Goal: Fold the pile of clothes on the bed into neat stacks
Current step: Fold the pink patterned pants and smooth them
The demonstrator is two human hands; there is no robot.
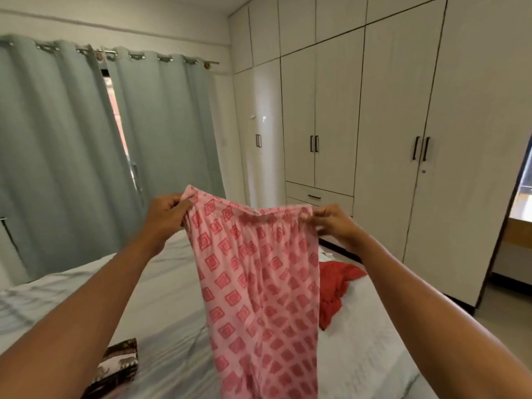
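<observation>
I hold up a pair of pink trousers (259,283) printed with red diamond shapes, hanging by the elastic waistband in front of me above the bed. My left hand (167,216) pinches the left end of the waistband. My right hand (331,221) pinches the right end. The legs hang down past the bottom of the view. A crumpled red garment (338,286) lies on the bed behind the trousers, to the right, partly hidden by them. A folded brown-and-white patterned cloth (118,367) lies on the bed at the lower left.
The bed (161,312) has a pale grey sheet and fills the lower half of the view. Grey-green curtains (72,154) hang along the left wall. White wardrobes (374,125) with dark handles line the right wall, close to the bed's far side.
</observation>
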